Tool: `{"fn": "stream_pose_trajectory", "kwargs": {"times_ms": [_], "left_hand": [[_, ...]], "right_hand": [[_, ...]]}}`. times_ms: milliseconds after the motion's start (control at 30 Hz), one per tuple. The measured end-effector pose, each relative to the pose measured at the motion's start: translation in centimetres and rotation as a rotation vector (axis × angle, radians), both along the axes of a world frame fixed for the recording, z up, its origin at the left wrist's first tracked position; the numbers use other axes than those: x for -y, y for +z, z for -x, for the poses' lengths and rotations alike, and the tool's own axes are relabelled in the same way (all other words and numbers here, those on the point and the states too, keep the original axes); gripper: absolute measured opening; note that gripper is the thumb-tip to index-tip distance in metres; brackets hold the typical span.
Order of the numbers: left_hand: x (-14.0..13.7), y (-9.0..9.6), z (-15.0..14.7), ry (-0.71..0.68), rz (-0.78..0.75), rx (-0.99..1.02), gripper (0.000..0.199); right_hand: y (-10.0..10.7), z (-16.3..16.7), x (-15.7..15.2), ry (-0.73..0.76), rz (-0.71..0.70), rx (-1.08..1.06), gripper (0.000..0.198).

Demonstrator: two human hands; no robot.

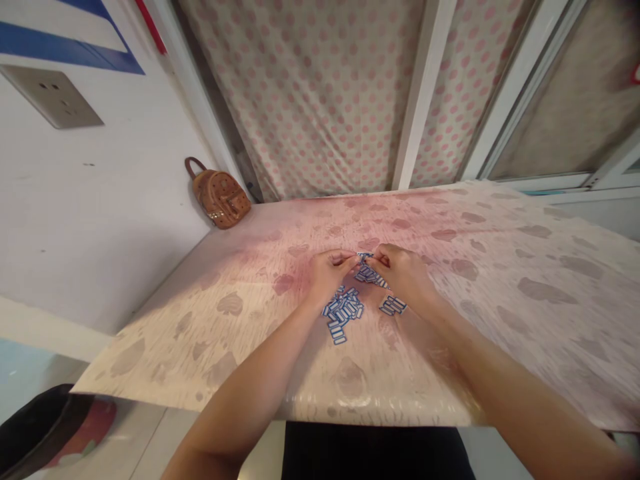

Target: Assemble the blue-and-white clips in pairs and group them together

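Small flat white pieces with blue edges lie on the patterned tablecloth in front of me. My left hand (330,270) and my right hand (403,270) meet over them with fingers pinched. Between the fingertips are blue-edged white pieces (364,255); how many each hand grips is too small to make out. Just below the fingers spreads a row of such pieces (371,275), partly hidden by my right hand. A loose heap of pieces (344,305) lies nearer me, beside my left wrist. Under my right wrist sits a smaller group of pieces (393,305).
The tablecloth (500,280) with leaf and shell shapes covers the table. A small brown backpack (220,197) leans against the white wall at the far left corner. Behind the table hangs a pink-dotted curtain (325,93). A dark-mouthed bin (55,427) stands on the floor at left.
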State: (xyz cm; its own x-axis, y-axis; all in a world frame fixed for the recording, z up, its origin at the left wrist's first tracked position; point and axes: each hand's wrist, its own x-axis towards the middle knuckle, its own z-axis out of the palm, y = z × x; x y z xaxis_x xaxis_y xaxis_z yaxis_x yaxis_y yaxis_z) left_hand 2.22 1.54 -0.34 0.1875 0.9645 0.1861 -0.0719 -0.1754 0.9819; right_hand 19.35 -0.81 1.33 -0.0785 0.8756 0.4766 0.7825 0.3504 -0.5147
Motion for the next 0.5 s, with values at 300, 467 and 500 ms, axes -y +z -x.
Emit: {"fn": "stream_pose_trajectory", "kwargs": {"times_ms": [300, 467, 500], "left_hand": [[0.01, 0.11, 0.01, 0.018, 0.035, 0.022, 0.020], [-0.35, 0.06, 0.34, 0.041, 0.127, 0.124, 0.024], [-0.40, 0.06, 0.40, 0.040, 0.142, 0.136, 0.024]], "right_hand": [[-0.53, -0.01, -0.29, 0.008, 0.020, -0.082, 0.011], [-0.59, -0.66, -0.54, 0.131, -0.039, 0.039, 0.042], [-0.49, -0.73, -0.53, 0.153, -0.046, 0.060, 0.039]]}}
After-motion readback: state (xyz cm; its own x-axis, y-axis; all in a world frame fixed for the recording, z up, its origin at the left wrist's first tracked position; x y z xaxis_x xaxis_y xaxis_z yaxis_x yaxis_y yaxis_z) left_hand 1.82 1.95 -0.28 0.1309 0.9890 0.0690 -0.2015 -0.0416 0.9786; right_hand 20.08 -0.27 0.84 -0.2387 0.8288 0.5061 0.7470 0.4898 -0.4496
